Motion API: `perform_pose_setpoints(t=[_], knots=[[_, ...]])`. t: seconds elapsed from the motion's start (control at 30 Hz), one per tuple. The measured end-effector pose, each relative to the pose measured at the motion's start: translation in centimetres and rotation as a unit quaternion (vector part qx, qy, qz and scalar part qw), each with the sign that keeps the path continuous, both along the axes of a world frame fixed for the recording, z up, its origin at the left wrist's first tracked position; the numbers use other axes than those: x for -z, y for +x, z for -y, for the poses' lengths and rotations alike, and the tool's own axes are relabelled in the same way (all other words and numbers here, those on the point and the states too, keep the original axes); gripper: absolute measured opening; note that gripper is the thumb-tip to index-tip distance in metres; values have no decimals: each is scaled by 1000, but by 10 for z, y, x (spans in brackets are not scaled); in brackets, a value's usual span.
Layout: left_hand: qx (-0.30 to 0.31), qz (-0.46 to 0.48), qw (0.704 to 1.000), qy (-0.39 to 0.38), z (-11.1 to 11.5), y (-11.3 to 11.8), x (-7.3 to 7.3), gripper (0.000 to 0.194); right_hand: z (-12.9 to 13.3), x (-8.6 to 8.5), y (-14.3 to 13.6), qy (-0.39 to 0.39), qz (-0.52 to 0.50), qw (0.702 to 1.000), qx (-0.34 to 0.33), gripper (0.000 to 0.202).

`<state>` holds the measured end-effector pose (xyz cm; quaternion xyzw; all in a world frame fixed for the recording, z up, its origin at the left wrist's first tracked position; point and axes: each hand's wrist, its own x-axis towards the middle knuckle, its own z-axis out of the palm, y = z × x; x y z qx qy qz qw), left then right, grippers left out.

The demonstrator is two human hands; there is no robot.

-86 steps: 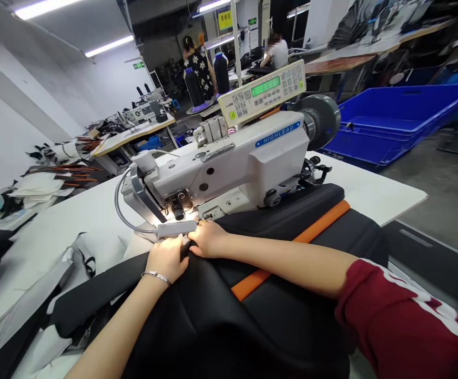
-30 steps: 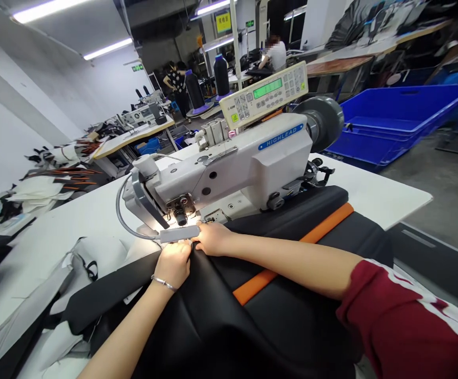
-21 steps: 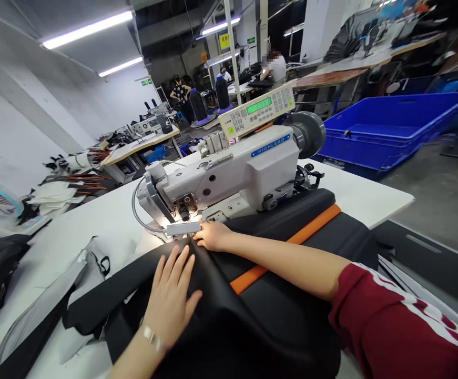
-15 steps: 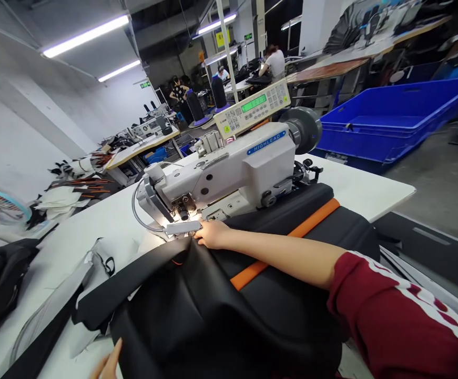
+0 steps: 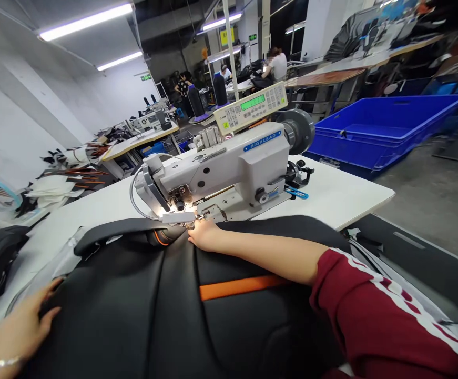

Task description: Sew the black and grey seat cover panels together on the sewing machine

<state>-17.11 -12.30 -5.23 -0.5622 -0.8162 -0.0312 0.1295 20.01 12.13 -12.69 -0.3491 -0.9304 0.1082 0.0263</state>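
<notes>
Black cover [image 5: 106,295] now lies flatter, the left hand [image 5: 19,326] loosely splayed at its edge, the right hand [image 5: 205,235] closed on it.

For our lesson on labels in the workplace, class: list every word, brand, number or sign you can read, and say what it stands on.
"HIGHLEAD": blue label on the sewing machine.
Too small or blurred to read: control panel markings, green display, yellow sign, green signs.
</notes>
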Motion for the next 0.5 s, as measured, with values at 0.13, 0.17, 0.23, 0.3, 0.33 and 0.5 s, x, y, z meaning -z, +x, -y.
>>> perform_pose_setpoints(t=[0.13, 0.17, 0.23, 0.3, 0.33, 0.5], knots=[[169, -114, 977, 63, -77, 56, -19, 65, 8, 7, 2, 26, -28, 999, 1, 36], [184, -127, 974, 49, -99, 79, -19, 66, 8, 9, 3, 31, -35, 999, 1, 35], [164, -121, 979, -15, -141, 119, -13, 73, 7, 13, 4, 41, -45, 998, 0, 35], [125, -83, 980, -134, -175, 148, -7, 74, 6, 15, 5, 47, -53, 997, 0, 36], [119, -62, 972, -195, -187, 159, -4, 72, 5, 16, 5, 49, -55, 997, 1, 36], [208, -99, 940, -253, -193, 206, 16, 34, 6, 15, 4, 35, -54, 998, -1, 35]])
